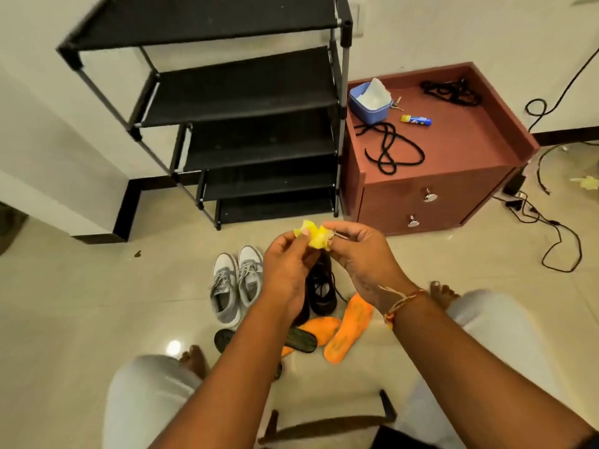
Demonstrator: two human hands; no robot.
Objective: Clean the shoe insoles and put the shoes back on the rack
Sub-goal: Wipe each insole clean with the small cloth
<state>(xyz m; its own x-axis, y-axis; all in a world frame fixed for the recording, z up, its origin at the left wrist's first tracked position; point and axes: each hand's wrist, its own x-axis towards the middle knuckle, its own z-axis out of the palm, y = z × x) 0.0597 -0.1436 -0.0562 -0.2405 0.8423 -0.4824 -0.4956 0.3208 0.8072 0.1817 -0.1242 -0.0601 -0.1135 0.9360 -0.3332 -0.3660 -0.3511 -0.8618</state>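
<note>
Both forearms reach up from the bottom edge between knees in pale trousers, and the hands meet above the floor. On the left, the left hand [285, 270] has its grip pinching one side of a crumpled yellow cloth [316, 237]; the right hand [363, 257], a thread band at its wrist, pinches the other side with thumb and fingertips. Below them on the tiled floor, a pair of grey sneakers [235, 283] stands side by side, then a black shoe [322, 290] partly hidden by the hands. A dark insole [301, 340] lies under the left forearm, and two orange insoles [348, 325] sit just beside the black shoe. Farther back, the black shoe rack [246, 92] stands against the wall. Just to its right is a brown cabinet [453, 189] whose top carries a blue tub [368, 108], loose black laces [392, 147] and a small blue and yellow tube [416, 119]. Black cables [551, 228] trail over the floor at far right.
</note>
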